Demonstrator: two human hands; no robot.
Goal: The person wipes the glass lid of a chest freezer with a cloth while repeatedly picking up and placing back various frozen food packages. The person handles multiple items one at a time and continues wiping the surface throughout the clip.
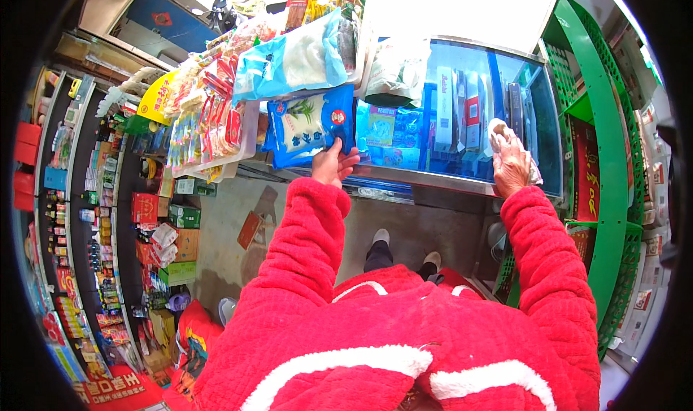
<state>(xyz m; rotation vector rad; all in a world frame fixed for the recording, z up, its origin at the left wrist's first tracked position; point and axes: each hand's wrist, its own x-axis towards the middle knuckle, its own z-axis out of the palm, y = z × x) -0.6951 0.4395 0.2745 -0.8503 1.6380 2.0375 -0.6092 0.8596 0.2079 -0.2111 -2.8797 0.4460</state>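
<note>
My right hand (510, 164) presses a crumpled white cloth (499, 132) onto the glass top of a display counter (471, 164), near its right end. My left hand (334, 163) is at the counter's front edge, its thumb against the lower right corner of a blue plastic bag of white sugar (303, 124); its fingers are spread and do not close round the bag. Behind that bag lies a larger light-blue and clear bag of white contents (292, 59). A white and green pouch (398, 72) stands on the glass to the right of the bags.
Plastic trays of packaged snacks (211, 118) crowd the counter's left end. Boxes and folders (460, 107) show under the glass. A green perforated rack (606, 194) rises at the right. Stocked shelves (97, 210) line the left, with cartons (187, 243) and a small wooden stool (250, 230) on the floor.
</note>
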